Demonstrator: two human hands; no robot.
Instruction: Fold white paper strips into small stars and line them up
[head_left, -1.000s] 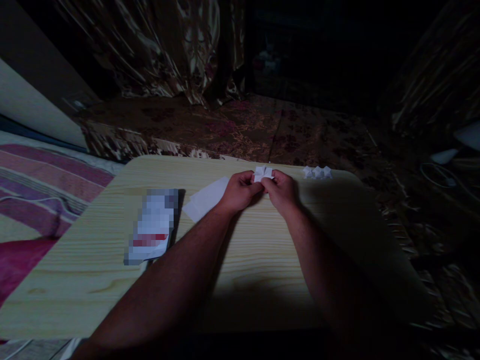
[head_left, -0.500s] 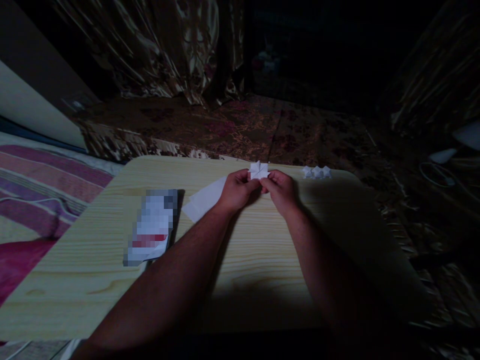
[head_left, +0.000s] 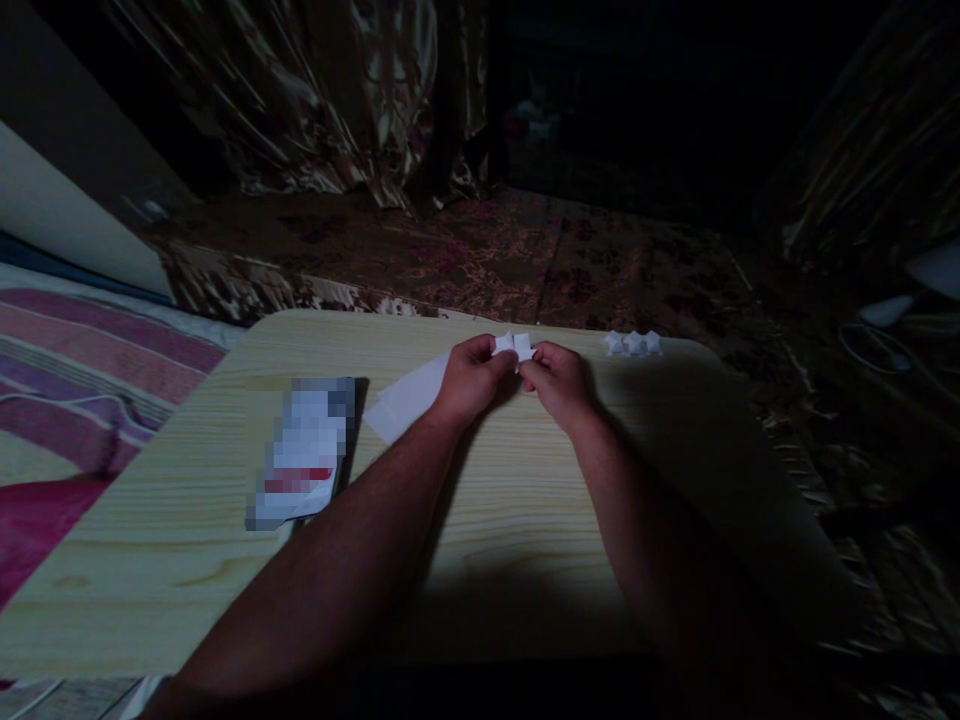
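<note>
A small folded white paper piece (head_left: 514, 346) is pinched between both my hands above the far part of a light wooden table (head_left: 480, 520). My left hand (head_left: 471, 380) grips its left side with closed fingers. My right hand (head_left: 556, 382) grips its right side, fingers also closed. A flat white paper sheet (head_left: 405, 398) lies on the table just left of my left hand. Three small folded white paper pieces (head_left: 634, 343) sit in a row near the far edge, right of my hands.
A white packet with a red stripe (head_left: 304, 452), blurred out, lies on the table's left part. A striped pink cloth (head_left: 82, 380) lies left of the table. Dark patterned carpet (head_left: 487, 260) and curtains lie beyond. White cables (head_left: 885, 340) rest at far right.
The paper piece between my fingers has been turned and squeezed smaller, showing less above my fingertips. Both hands stay in nearly the same spot.
</note>
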